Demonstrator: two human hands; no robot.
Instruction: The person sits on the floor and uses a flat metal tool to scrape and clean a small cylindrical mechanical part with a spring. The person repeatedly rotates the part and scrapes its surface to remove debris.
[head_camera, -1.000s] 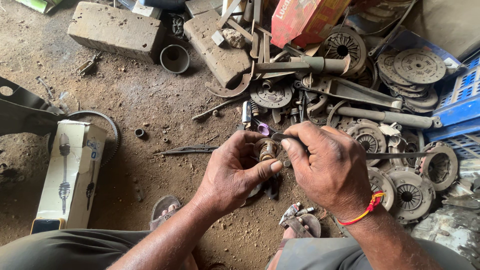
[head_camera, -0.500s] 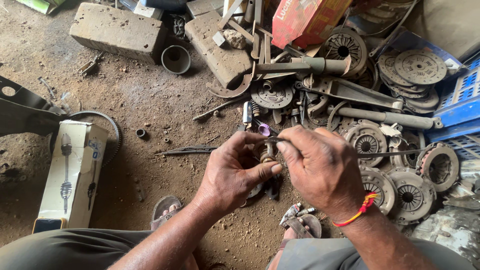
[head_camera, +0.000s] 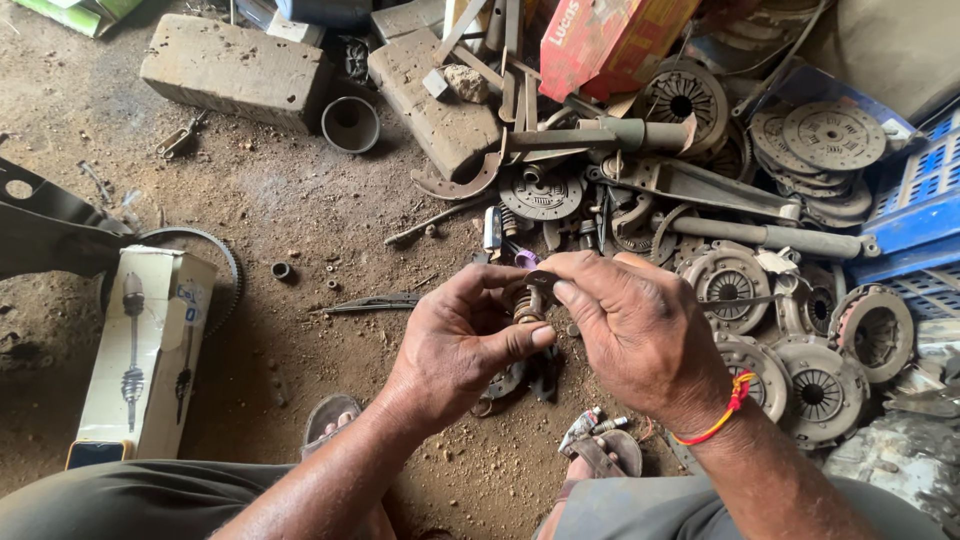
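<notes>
Sitting low over a dirt floor (head_camera: 250, 210), the person brings both forearms up from the bottom edge so the hands meet in the middle of the view. To the right lies a heap of rusty clutch discs (head_camera: 835, 135) and pressure plates, with a blue plastic crate (head_camera: 920, 200) at the far edge. Two concrete blocks (head_camera: 235, 68) sit at the top, a red carton (head_camera: 610, 35) beside them, and a long pale carton (head_camera: 150, 345) showing a drive shaft lies at the left, partly over a toothed ring gear (head_camera: 225, 275).

The right hand (head_camera: 640, 335) is arched, back of the hand upward, wrist bent inward, an orange and red thread bracelet (head_camera: 715, 420) round the wrist. Its fingers curl down and pinch the top of a small rusty spring part (head_camera: 527, 300). The left hand (head_camera: 460, 340) is turned palm toward the right one, fingers wrapped over the part from above and the thumb pressed flat against its lower end. So both hands are closed on this one piece, held above the ground just in front of the person's knees. A sandal (head_camera: 600, 450) shows below the right wrist, and a small metal ring (head_camera: 281, 270) lies on the dirt.
</notes>
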